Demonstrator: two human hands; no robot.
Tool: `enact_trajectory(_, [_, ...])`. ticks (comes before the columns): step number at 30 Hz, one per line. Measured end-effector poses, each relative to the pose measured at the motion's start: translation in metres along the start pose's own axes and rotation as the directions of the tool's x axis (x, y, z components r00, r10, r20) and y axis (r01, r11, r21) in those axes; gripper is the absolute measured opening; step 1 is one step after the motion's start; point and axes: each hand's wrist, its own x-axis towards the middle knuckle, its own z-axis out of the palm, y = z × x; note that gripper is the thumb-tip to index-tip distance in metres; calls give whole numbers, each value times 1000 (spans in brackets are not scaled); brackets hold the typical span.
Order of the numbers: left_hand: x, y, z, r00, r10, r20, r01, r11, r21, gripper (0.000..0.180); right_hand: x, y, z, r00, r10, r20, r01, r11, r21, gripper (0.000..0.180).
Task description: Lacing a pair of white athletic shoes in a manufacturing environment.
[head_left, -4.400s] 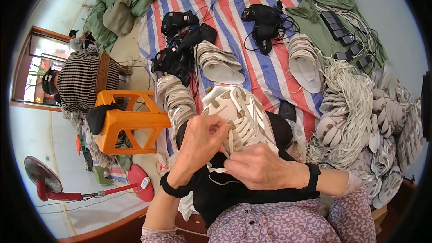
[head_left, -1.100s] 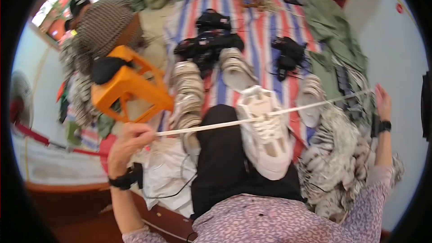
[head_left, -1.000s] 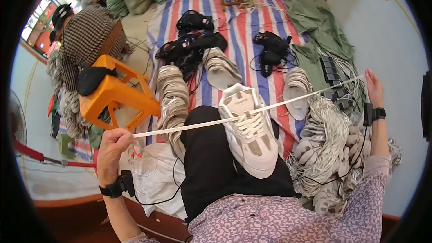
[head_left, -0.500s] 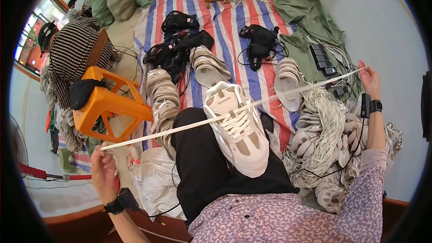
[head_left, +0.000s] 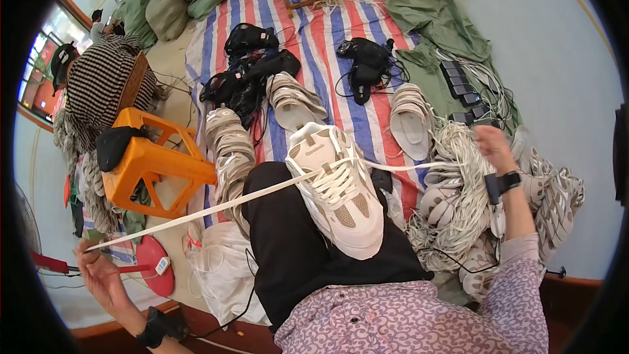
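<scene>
A white sneaker (head_left: 341,200) lies sole-down on my black-trousered lap, toe toward me. A long flat white lace (head_left: 216,208) passes through its upper eyelets and stretches taut out to both sides. My left hand (head_left: 98,274) is stretched far out at the lower left, pinching the lace's left end. My right hand (head_left: 493,147) is raised at the right over a heap of laces and grips the shorter right end. Each wrist wears a black band.
An orange plastic stool (head_left: 157,170) lies tipped at my left. Stacks of beige shoe parts (head_left: 229,151) and black gear (head_left: 249,72) lie on a striped tarp (head_left: 327,46). A pile of white laces (head_left: 458,210) sits at my right. A person in stripes (head_left: 108,85) crouches at far left.
Both hands left the shoe and spread apart, drawing the lace taut. In the last half second my left hand moved farther out and down, while my right hand came in closer.
</scene>
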Motion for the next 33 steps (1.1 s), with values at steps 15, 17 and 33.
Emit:
enact_trajectory(15, [-15, -158, 45, 990, -119, -71, 131, 632, 764, 38, -61, -52, 293, 791, 67, 608, -44, 998, -53, 12])
enact_trajectory(17, [-10, -221, 45, 951, -252, -178, 297, 586, 754, 20, -62, -52, 294, 816, 74, 573, -23, 995, -95, 12])
enact_trajectory(33, [-8, -350, 41, 775, -586, -237, 450, 248, 858, 21, -35, -68, 323, 765, 101, 637, 141, 938, -317, 7])
